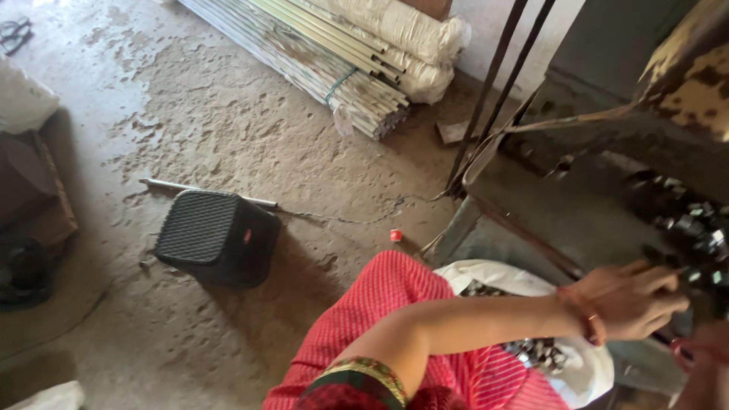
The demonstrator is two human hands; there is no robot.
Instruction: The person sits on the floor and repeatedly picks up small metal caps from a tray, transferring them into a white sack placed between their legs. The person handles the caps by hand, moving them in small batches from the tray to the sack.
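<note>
My left hand (630, 300), with a red thread and bangle at the wrist, reaches right from a red sleeve to a heap of small shiny metal pieces (695, 228) on a dark machine (607, 152). Its fingers are curled together on pieces at the heap's edge. Only part of my right hand (702, 364) shows at the lower right corner, blurred, with a red bangle; its fingers are hidden. On my lap, a white sack (486, 277) holds more metal pieces (535, 353).
A black plastic stool (216, 235) stands on the dusty concrete floor, with a thin metal rod (190, 187) behind it. A bundle of metal rods (326, 61) and white rolls (406, 30) lie at the back. A small red cap (396, 235) lies near my knee.
</note>
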